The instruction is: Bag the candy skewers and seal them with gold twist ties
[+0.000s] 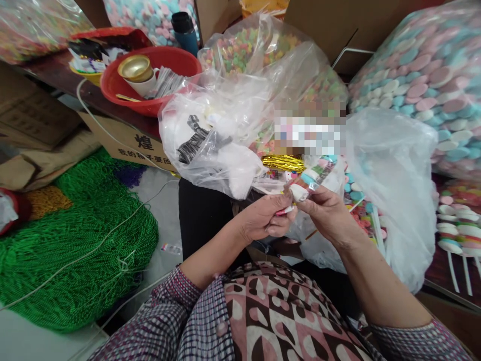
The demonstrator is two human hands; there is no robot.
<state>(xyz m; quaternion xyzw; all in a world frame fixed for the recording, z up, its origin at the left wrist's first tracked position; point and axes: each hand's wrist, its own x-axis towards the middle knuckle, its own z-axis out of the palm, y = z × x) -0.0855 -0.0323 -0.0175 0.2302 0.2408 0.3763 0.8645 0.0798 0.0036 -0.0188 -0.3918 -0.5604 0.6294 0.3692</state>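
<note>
Left hand [265, 218] and right hand [326, 209] pinching one small wrapped candy [300, 191] together, gold twist ties [282, 163] lying just above, clear bags [391, 175] sitting beside

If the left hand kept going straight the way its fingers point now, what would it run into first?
The left hand points right, toward the right hand. It would likely first meet the small wrapped candy piece pinched between both hands, then the right hand's fingers. They are almost touching already, though depth is hard to judge.

One head-worn camera looks forward and steeply down from close above the person's lap, taking in both hands at centre, bags ahead, and floor at the left.
</note>
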